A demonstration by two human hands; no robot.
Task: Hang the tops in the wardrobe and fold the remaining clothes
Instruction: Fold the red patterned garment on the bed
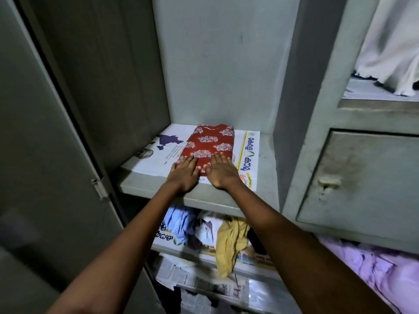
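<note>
A folded red garment (210,140) with a pale printed pattern lies on newspaper (246,159) on a grey wardrobe shelf (264,177). Both my hands lie flat on its near edge, fingers straight. My left hand (184,172) presses the near left corner. My right hand (221,171) presses the near right part, side by side with the left. Neither hand grips anything.
The shelf below holds loose clothes: a blue checked piece (178,223), a yellow one (229,245) hanging over the edge, on newspaper. The open wardrobe door (45,155) stands at left. A shut locker door (358,184) is at right, white cloth (390,46) above, pink cloth (374,268) below.
</note>
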